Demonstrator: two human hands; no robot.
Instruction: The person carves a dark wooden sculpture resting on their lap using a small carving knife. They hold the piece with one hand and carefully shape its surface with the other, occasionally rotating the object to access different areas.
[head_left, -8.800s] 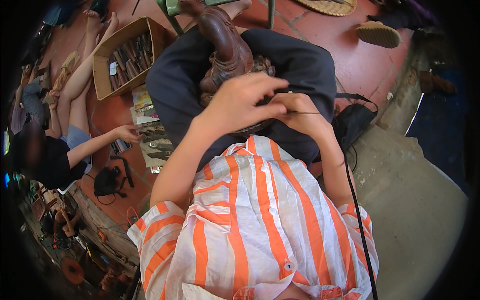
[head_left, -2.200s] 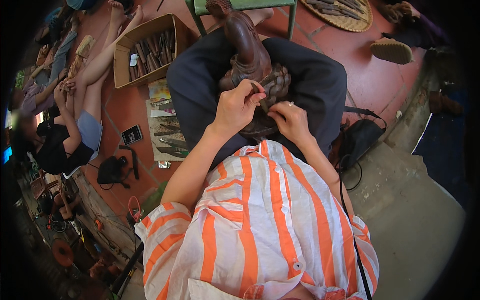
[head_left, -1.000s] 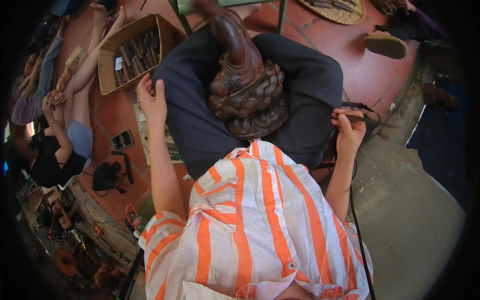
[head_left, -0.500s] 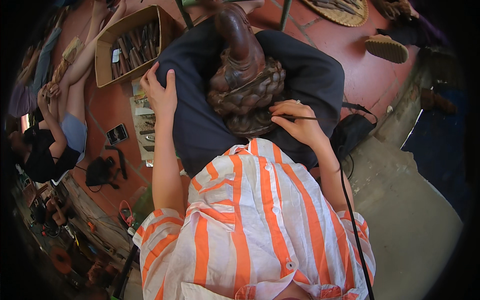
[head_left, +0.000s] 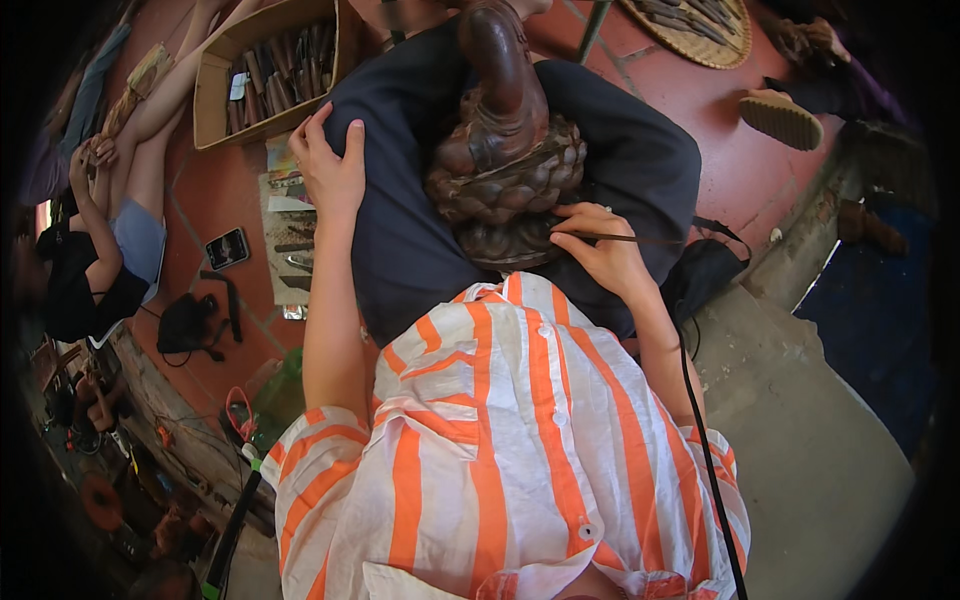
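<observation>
A dark brown carved wooden statue (head_left: pixel 503 170) stands between my legs, with a base of layered, petal-like shapes. My right hand (head_left: pixel 606 246) pinches a thin dark rod-like tool (head_left: pixel 628 238), whose kind I cannot make out. Its fingertips are at the right side of the statue's lower base, and the tool's working tip is hidden there. My left hand (head_left: pixel 333 172) lies on my left knee over the dark trousers (head_left: pixel 385 190), thumb and fingers apart, holding nothing.
At upper left, a cardboard box (head_left: pixel 212 105) holds several wooden-handled tools. More tools lie in a round woven tray (head_left: pixel 742 50). By my left forearm are small metal blades on a board (head_left: pixel 288 235). A phone (head_left: pixel 227 249) lies on the tiles; another person (head_left: pixel 85 285) sits at left.
The whole view has shifted slightly, with the statue now a little higher and further right in it. My left hand stays on the knee; my right keeps the tool at the base.
</observation>
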